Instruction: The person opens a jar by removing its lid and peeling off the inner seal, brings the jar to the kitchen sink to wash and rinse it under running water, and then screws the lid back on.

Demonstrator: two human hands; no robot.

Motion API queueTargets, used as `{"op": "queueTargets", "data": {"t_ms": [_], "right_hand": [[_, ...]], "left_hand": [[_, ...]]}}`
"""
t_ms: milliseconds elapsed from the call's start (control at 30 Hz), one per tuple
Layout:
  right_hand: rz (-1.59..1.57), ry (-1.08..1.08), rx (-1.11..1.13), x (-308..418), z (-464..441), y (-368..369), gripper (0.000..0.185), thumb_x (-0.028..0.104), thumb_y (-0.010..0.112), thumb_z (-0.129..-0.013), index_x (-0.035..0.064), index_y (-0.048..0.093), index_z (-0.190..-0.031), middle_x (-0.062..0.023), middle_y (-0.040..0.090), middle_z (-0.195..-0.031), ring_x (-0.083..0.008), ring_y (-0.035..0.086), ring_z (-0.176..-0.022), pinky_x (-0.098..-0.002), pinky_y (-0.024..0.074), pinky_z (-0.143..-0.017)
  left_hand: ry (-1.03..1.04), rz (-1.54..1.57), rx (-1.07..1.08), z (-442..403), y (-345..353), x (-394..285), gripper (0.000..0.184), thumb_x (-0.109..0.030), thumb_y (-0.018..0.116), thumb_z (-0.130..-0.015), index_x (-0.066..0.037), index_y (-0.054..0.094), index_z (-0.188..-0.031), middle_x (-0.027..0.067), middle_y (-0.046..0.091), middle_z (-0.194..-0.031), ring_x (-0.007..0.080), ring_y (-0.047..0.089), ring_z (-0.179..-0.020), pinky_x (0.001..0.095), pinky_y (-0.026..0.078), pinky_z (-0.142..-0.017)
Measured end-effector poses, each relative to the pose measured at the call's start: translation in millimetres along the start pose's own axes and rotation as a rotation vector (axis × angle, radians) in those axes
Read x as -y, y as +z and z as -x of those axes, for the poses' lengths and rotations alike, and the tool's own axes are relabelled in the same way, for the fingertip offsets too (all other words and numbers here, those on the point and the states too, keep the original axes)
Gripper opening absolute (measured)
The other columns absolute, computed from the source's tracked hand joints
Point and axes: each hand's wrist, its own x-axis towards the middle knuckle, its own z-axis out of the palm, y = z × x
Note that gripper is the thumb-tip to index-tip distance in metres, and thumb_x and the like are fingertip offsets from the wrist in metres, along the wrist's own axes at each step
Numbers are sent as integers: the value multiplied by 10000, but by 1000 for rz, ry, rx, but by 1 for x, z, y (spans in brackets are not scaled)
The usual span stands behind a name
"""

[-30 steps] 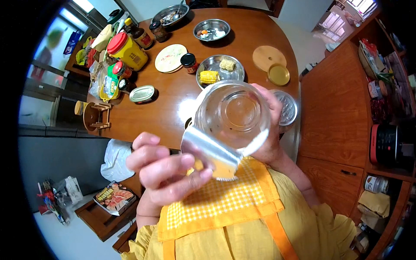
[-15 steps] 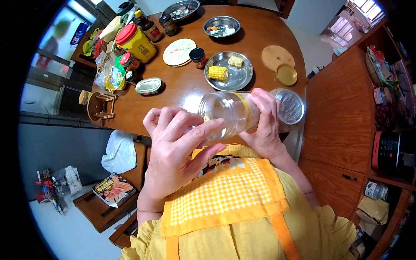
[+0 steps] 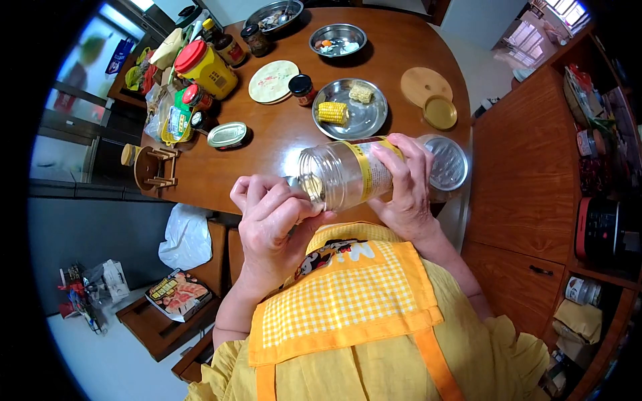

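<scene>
My left hand (image 3: 271,210) has its fingers curled together at the mouth of a clear jar (image 3: 341,172); a silver sliver (image 3: 293,180) shows between them and the rim, and I cannot tell whether they clamp it. The jar lies on its side between my hands, mouth to the left. My right hand (image 3: 409,187) is closed around the base end, its fingers covering part of the printed label.

Containers, left to right: a red-lidded yellow tub (image 3: 210,73); an oval tin (image 3: 227,135) with a silver top; a small dark-capped jar (image 3: 302,90); a metal bowl (image 3: 340,33) containing something orange and something white; a metal plate (image 3: 364,121) bearing two pieces of corn (image 3: 332,113); and a shiny-topped container (image 3: 447,165), partly hidden by my right hand.

Surroundings, left to right: a printed box (image 3: 178,294); a white plastic bag (image 3: 186,235); a pale round board (image 3: 274,81) on the table (image 3: 200,170); my checked apron (image 3: 338,294) below the jar; a wooden disc (image 3: 426,85), its near edge overlapped by a gold lid (image 3: 440,112).
</scene>
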Motion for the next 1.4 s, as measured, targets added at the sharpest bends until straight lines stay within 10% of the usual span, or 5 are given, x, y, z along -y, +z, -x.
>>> {"op": "queueTargets", "data": {"t_ms": [433, 867, 1167, 1400], "right_hand": [[-186, 1, -93, -12, 8, 21, 889, 115, 840, -576, 48, 318, -1292, -184, 409, -1246, -352, 435, -1159, -441, 371, -982], [-182, -57, -162, -8, 10, 24, 851, 196, 838, -637, 20, 323, -1291, -186, 412, -1254, -329, 445, -1156, -418, 378, -983], [-552, 127, 78, -2, 13, 32, 867, 84, 805, -556, 37, 363, -1301, -169, 418, -1287, -330, 400, -1240, -398, 329, -1044], [-349, 118, 359, 4, 6, 22, 1000, 313, 867, -549, 29, 318, -1335, -179, 415, -1294, -342, 425, -1198, -426, 334, -1022]], "left_hand": [[311, -54, -117, 15, 4, 2, 367, -128, 747, -613, -92, 701, -975, -3, 593, -865, 165, 479, -746, 313, 380, -649], [523, -109, -184, 28, 1, 5, 278, -122, 722, -623, -131, 703, -900, -42, 606, -966, 129, 480, -775, 289, 349, -642], [343, 72, -280, 26, 11, 7, 248, -56, 802, -635, -119, 658, -827, -18, 566, -873, 178, 472, -775, 337, 409, -646], [-65, 203, -295, 9, 14, 10, 219, 46, 762, -621, -58, 648, -777, 36, 556, -734, 194, 493, -703, 320, 422, -647]]}}
